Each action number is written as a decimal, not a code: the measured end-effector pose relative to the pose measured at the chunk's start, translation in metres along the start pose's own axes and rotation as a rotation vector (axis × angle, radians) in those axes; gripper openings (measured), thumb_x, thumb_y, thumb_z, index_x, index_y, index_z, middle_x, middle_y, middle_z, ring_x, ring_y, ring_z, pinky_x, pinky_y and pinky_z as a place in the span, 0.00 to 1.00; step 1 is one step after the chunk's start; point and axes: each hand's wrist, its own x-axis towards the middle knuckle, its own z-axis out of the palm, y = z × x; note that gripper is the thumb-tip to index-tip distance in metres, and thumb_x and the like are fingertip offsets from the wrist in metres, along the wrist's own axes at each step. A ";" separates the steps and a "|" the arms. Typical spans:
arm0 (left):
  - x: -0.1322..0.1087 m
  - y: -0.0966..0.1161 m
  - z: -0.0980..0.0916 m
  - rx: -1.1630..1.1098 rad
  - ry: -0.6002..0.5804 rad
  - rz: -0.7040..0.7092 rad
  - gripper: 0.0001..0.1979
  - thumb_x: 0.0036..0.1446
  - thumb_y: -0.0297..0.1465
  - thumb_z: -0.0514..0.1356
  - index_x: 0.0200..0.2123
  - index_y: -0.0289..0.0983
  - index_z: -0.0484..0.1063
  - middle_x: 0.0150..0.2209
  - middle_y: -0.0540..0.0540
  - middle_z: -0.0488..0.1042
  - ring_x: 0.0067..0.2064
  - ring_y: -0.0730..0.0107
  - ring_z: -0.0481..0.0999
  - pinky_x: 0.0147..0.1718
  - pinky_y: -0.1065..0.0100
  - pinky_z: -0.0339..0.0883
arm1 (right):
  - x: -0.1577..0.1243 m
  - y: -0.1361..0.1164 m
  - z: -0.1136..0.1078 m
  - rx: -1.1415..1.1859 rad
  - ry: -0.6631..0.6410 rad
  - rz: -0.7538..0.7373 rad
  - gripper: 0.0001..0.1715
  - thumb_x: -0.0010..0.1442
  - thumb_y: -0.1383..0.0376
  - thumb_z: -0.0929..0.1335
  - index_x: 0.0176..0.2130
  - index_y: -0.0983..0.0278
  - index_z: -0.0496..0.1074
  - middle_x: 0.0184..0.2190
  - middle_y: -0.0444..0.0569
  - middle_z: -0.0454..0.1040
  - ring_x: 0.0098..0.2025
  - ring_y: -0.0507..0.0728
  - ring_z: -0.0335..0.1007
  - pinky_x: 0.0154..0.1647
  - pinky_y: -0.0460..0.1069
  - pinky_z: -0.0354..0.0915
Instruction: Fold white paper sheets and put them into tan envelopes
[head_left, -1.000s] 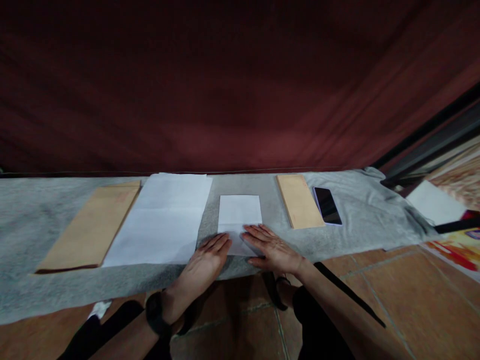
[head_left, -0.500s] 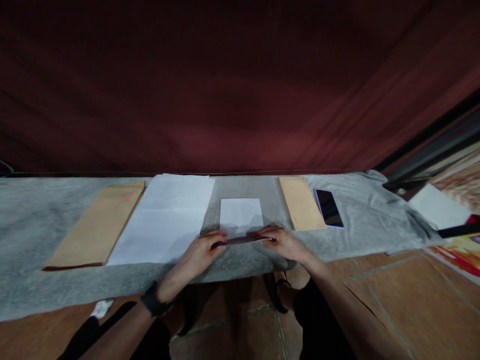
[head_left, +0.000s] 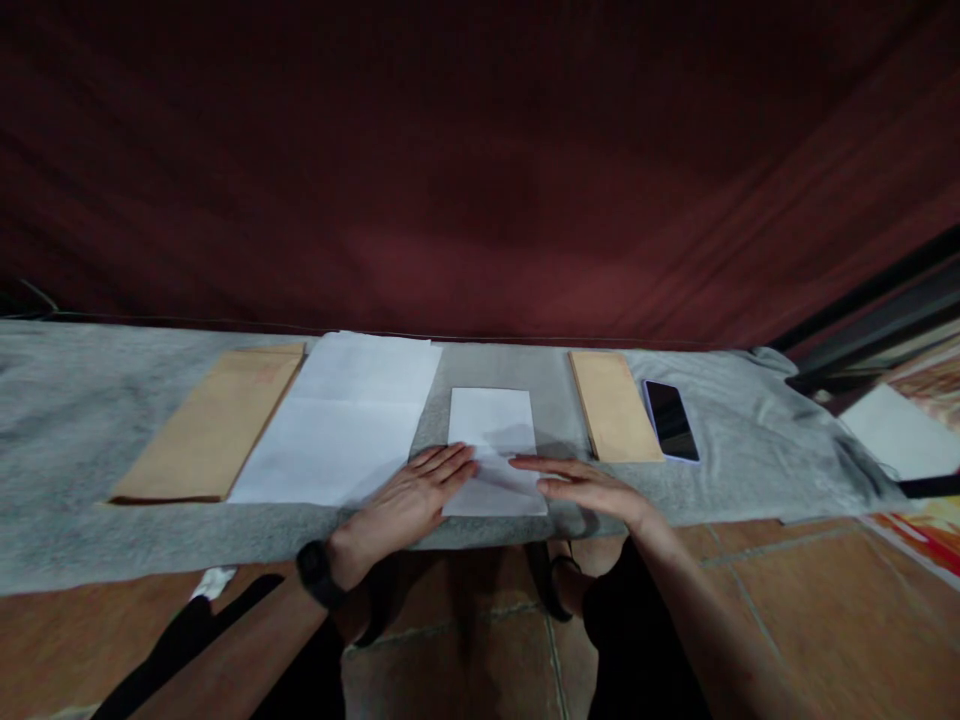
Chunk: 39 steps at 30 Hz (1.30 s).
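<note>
Left hand (head_left: 416, 493) flat, right hand (head_left: 592, 487) edge-on, grips spread at creased rectangular white paper (head_left: 491, 412) over fuzzy grey cloth (head_left: 757, 430)

No writing is legible; the faint reddish marks (head_left: 265, 377) on the left brown envelope (head_left: 206, 430), toward the far edge of the tabletop (head_left: 67, 440), are blurred.

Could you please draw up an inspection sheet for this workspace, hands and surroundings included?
Surface: gray cloth, wrinkled toward the right.
Work items: small white paper, creased across; larger white paper and large brown stack to its left; small brown stack to its right.
Clutter: phone, screen dark, beside the small brown stack.
Hands: left hand on the small white paper; right hand at its right side, contact unclear.
Cables: thin cord-like line, far left; cable or not, unclear.
Surroundings: dark red backdrop, tiled floor.
</note>
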 end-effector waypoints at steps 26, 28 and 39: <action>0.008 0.028 -0.004 0.004 0.068 0.076 0.27 0.64 0.34 0.59 0.65 0.40 0.62 0.68 0.41 0.62 0.69 0.57 0.60 0.69 0.54 0.43 | 0.113 0.016 0.048 -0.848 0.399 0.065 0.31 0.74 0.54 0.51 0.72 0.54 0.49 0.74 0.44 0.43 0.75 0.61 0.38 0.74 0.63 0.39; 0.008 0.029 -0.003 0.005 0.080 0.074 0.26 0.64 0.34 0.58 0.64 0.40 0.63 0.68 0.41 0.62 0.69 0.57 0.60 0.69 0.54 0.43 | 0.119 0.016 0.046 -0.851 0.428 0.084 0.31 0.74 0.54 0.52 0.72 0.55 0.49 0.74 0.45 0.44 0.75 0.61 0.39 0.73 0.63 0.40; 0.007 0.038 -0.001 0.008 0.129 0.068 0.23 0.66 0.32 0.55 0.64 0.41 0.64 0.67 0.43 0.65 0.68 0.60 0.62 0.69 0.56 0.45 | 0.123 0.017 0.050 -0.843 0.453 0.088 0.32 0.74 0.54 0.52 0.72 0.58 0.49 0.74 0.48 0.44 0.75 0.61 0.39 0.74 0.64 0.39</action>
